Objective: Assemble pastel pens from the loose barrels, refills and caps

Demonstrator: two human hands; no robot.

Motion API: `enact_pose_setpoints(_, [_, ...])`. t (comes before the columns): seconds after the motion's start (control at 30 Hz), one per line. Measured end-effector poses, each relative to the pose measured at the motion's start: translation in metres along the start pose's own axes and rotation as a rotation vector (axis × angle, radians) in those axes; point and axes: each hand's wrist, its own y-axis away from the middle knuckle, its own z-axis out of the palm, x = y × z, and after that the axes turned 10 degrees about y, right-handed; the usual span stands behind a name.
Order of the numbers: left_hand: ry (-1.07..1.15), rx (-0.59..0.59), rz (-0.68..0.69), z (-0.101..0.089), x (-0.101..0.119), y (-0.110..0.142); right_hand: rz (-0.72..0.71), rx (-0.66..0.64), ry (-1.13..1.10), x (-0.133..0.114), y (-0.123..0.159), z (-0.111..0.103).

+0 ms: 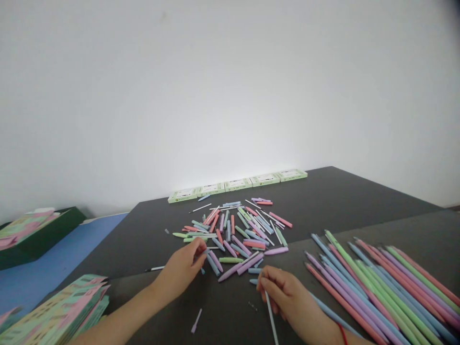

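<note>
My left hand (187, 262) is closed in a pinch at the near left of a pile of pen parts. A small blue pen part (203, 271) shows at its fingertips, mostly hidden by them. My right hand (283, 294) is closed on a white pen refill (270, 316), which slants down toward me. Blue barrel pieces (255, 270) lie by its fingertips. Between the hands are a small dark spring (253, 305) and a thin purple pen piece (196, 321). Purple, green, blue and pink barrels with white refills make up the pile (230, 230).
Long pastel pens (373, 287) lie in rows at right. Light green flat boxes (237, 184) line the table's back edge. Printed packs (68, 311) are stacked at lower left. A dark green box (43, 235) of packs stands on a blue surface (86, 249). A refill (155, 269) lies at left.
</note>
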Motion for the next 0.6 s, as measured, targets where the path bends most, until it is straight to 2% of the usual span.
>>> enact_pose_setpoints(0.17, [0.074, 0.048, 0.073, 0.021, 0.005, 0.002, -0.037, 0.093, 0.092, 0.003, -0.006, -0.010])
enact_pose_setpoints(0.3, [0.048, 0.056, 0.151, 0.016, 0.009, -0.017, -0.037, 0.135, 0.141, 0.010, -0.013, -0.017])
enact_pose_setpoints(0.37, [0.019, 0.058, 0.168, 0.009, 0.007, -0.038, -0.032, 0.118, 0.154, 0.011, -0.013, -0.015])
enact_pose_setpoints(0.47, [-0.045, 0.088, 0.119, 0.001, -0.001, -0.085, -0.031, 0.107, 0.172, 0.010, -0.012, -0.012])
enact_pose_setpoints(0.6, [-0.124, 0.064, 0.038, 0.007, -0.009, -0.154, -0.042, 0.095, 0.187, 0.007, -0.011, -0.010])
